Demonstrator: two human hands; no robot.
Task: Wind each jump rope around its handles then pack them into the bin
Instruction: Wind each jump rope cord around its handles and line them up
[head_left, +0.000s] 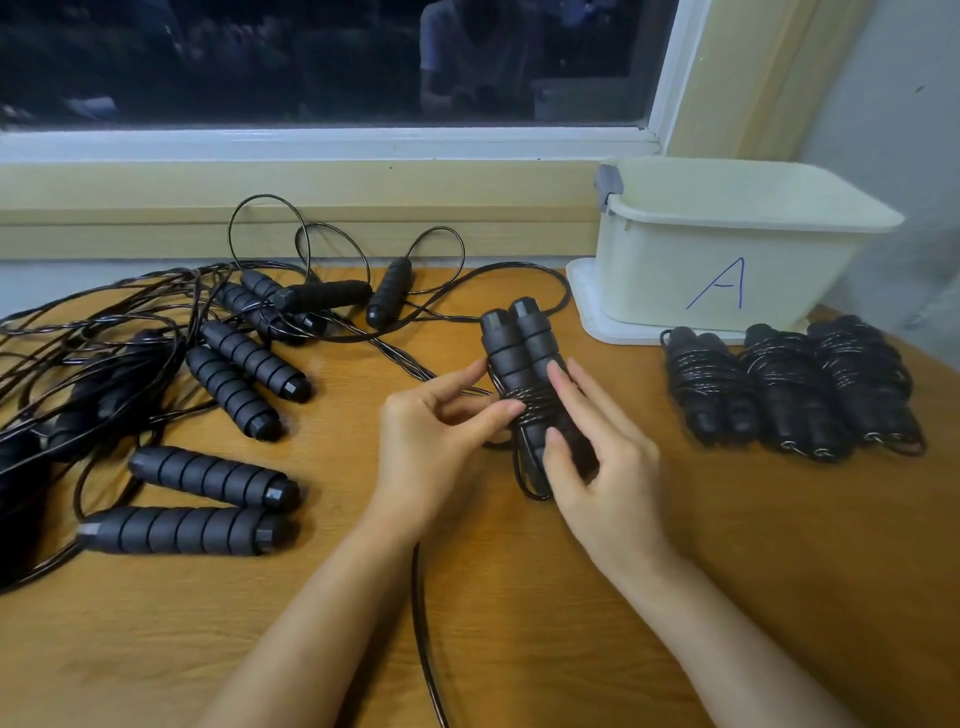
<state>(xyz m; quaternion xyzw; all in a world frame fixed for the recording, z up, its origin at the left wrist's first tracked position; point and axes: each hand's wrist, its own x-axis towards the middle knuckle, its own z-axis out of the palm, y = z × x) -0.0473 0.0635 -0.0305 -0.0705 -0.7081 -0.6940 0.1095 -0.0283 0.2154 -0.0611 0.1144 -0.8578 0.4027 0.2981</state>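
Two black foam jump-rope handles (519, 348) lie side by side at the table's middle, with a few turns of thin black cord around their waist. My right hand (597, 457) holds the pair from the right, fingers over the top. My left hand (436, 441) pinches the cord against the handles' left side. The loose cord (422, 623) trails toward me between my forearms. Three wound rope bundles (789, 384) lie at the right. The cream bin (727, 249), marked "A", stands at the back right.
A tangle of unwound ropes with several black handles (223, 374) covers the left half of the wooden table (727, 545). The bin sits on its white lid (587, 301). A window sill and wall run behind.
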